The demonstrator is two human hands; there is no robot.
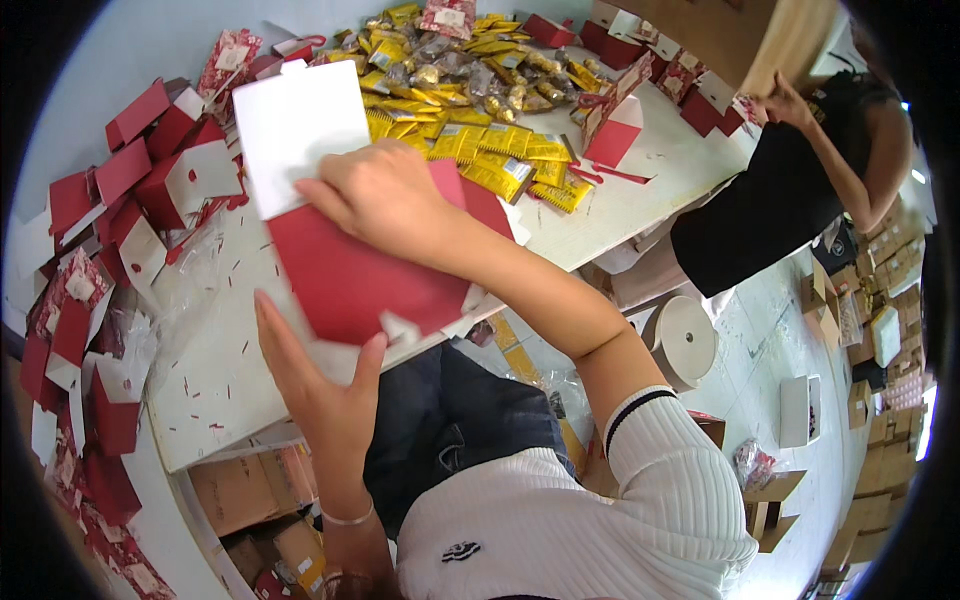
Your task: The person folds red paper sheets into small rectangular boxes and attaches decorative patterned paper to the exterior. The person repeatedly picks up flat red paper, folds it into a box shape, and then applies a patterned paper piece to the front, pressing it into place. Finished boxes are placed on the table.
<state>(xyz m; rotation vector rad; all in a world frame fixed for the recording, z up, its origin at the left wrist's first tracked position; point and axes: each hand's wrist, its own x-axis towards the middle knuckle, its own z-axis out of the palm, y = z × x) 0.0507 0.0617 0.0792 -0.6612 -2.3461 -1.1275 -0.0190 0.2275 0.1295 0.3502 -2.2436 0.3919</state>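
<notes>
A red folding gift box (345, 270) with a raised white flap (300, 135) is tilted over the near part of the table, slightly blurred. My right hand (375, 195) reaches across it, its curled fingers gripping the box where red meets white. Below the box's lower left side is my left hand (325, 400), thumb and fingers spread wide with nothing between them. The left thumb's tip lies close to the box's lower edge; whether they touch I cannot tell. My right forearm and hand hide part of the box.
Yellow packets (490, 155) and gold-wrapped pieces (500, 95) are heaped at the far side of the white table (210, 400). Red boxes (125, 170) crowd its left side. At right, a person (770, 220) holds a large cardboard box (690, 35), near a round stool (683, 343).
</notes>
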